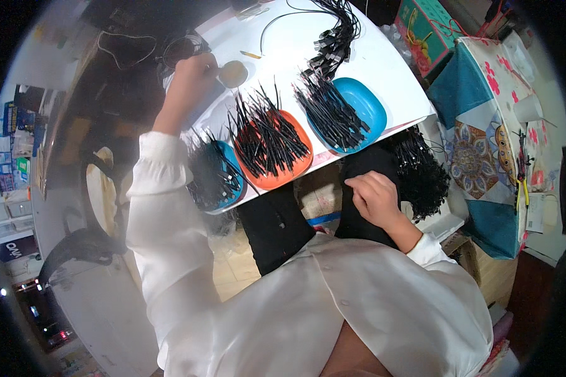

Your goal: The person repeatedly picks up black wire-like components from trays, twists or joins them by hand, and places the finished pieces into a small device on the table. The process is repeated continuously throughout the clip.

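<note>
Left hand (192,78), arm outstretched, fingers gripping a small round dish (233,73); right hand (374,198) loosely curled, empty.

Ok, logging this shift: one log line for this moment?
left hand: at small cup | right hand: on lap | three trays: black leads

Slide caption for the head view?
Left hand at white table; trays of black cable pieces; right hand in lap.

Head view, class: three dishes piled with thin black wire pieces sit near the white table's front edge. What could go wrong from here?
1. The small blue dish overhangs the white table edge; the left hand's sleeve could knock it off.
2. Black wire pieces heaped above the orange dish may spill or tangle.
</note>
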The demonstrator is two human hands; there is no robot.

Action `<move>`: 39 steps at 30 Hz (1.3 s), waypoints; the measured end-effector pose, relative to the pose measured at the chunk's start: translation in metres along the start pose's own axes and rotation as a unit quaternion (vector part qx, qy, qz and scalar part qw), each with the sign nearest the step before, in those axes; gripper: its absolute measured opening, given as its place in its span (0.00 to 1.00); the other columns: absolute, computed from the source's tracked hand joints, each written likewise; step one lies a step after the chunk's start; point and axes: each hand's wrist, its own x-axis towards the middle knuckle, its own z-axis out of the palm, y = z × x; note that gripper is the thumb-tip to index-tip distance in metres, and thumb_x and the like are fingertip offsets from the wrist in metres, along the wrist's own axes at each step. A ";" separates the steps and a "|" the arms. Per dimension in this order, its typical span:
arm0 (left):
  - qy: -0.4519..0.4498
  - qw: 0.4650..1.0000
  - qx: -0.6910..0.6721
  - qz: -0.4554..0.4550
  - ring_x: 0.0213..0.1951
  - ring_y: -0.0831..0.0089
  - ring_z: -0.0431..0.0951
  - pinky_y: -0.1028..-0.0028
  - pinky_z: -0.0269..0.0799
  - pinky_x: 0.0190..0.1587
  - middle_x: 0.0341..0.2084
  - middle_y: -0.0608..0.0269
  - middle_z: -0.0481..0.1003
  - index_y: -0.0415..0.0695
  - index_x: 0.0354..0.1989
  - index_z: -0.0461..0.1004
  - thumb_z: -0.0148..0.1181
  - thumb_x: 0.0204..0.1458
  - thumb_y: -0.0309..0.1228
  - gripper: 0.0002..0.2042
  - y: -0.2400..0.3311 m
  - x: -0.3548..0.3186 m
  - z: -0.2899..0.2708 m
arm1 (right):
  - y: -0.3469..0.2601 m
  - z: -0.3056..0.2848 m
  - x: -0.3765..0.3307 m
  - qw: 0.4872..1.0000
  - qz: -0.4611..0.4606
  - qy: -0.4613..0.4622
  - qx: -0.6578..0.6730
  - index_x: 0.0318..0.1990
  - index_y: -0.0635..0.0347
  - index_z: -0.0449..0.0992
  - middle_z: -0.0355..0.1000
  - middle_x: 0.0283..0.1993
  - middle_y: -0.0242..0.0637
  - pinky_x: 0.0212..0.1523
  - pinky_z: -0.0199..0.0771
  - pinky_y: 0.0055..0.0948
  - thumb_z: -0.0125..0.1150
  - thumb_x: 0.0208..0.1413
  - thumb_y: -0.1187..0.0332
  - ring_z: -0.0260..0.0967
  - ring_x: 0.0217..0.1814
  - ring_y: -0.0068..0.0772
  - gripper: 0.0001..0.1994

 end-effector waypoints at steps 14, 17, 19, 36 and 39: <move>-0.117 0.992 0.011 -0.039 0.28 0.49 0.77 0.62 0.73 0.37 0.25 0.41 0.76 0.35 0.27 0.79 0.57 0.42 0.40 0.17 -0.014 0.048 0.040 | 0.004 -0.001 0.005 1.000 -0.005 0.011 -0.002 0.36 0.59 0.76 0.74 0.34 0.34 0.30 0.72 0.33 0.62 0.38 0.75 0.71 0.32 0.36 0.13; -0.117 0.992 0.055 0.006 0.32 0.48 0.78 0.60 0.73 0.38 0.27 0.42 0.77 0.36 0.28 0.78 0.56 0.46 0.34 0.12 -0.021 0.052 0.046 | 0.005 0.000 0.006 1.000 -0.015 0.025 -0.009 0.36 0.58 0.76 0.74 0.33 0.34 0.30 0.72 0.32 0.62 0.38 0.75 0.71 0.32 0.35 0.13; -0.118 0.990 0.071 0.024 0.33 0.47 0.78 0.61 0.72 0.38 0.27 0.41 0.76 0.36 0.31 0.77 0.61 0.44 0.27 0.08 -0.025 0.054 0.050 | 0.006 0.000 0.005 1.000 -0.013 0.024 -0.006 0.36 0.57 0.76 0.73 0.33 0.33 0.30 0.72 0.32 0.62 0.38 0.75 0.71 0.31 0.34 0.12; -0.091 0.993 0.063 -0.051 0.19 0.71 0.76 0.72 0.70 0.26 0.16 0.56 0.75 0.34 0.27 0.75 0.60 0.46 0.23 0.04 -0.041 0.037 0.008 | 0.005 -0.001 0.006 0.999 -0.019 0.025 -0.010 0.34 0.56 0.76 0.72 0.33 0.32 0.30 0.71 0.32 0.62 0.38 0.75 0.70 0.31 0.33 0.12; -0.078 0.994 0.010 -0.081 0.19 0.72 0.76 0.72 0.69 0.26 0.17 0.56 0.76 0.35 0.27 0.75 0.61 0.47 0.23 0.03 -0.064 0.015 -0.017 | 0.002 -0.002 0.006 1.000 -0.012 0.018 -0.006 0.34 0.55 0.76 0.72 0.34 0.32 0.30 0.70 0.33 0.62 0.37 0.74 0.69 0.32 0.34 0.12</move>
